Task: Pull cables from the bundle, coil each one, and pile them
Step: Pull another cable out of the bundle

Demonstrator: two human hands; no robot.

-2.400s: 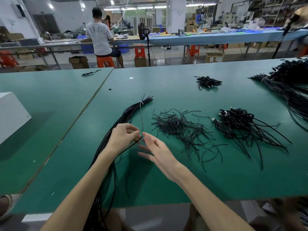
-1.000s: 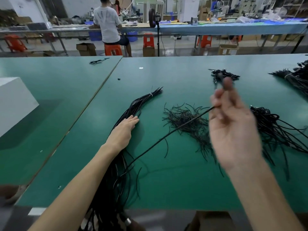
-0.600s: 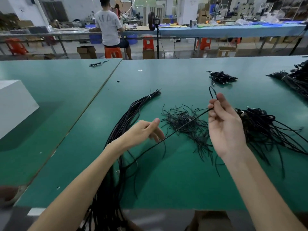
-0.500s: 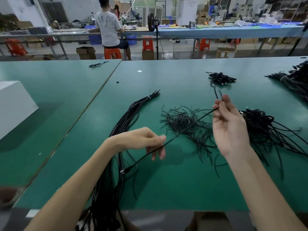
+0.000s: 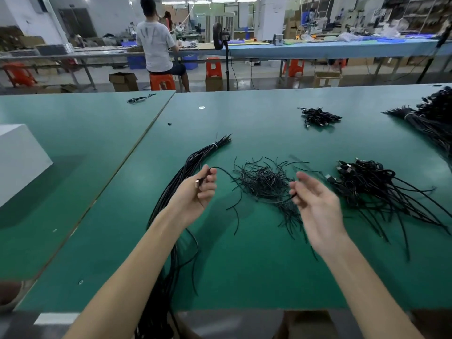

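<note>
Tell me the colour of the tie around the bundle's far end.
White; the tie wraps the black bundle, clearest in the head view.

1. Left hand (image 5: pixel 195 192): bare, uncovered from fingertips to wrist.
2. Right hand (image 5: pixel 315 204): bare as well, its outline blurred.
3. Left forearm (image 5: pixel 137 260) and right forearm (image 5: pixel 362 277): slender and unsleeved down to the view's lower edge.

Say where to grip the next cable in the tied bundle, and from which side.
Probably mid-length on the bundle, nearer than the white tie, from above on its right edge: strands there lie loose and spread, while the tie cinches the far ends.
</note>
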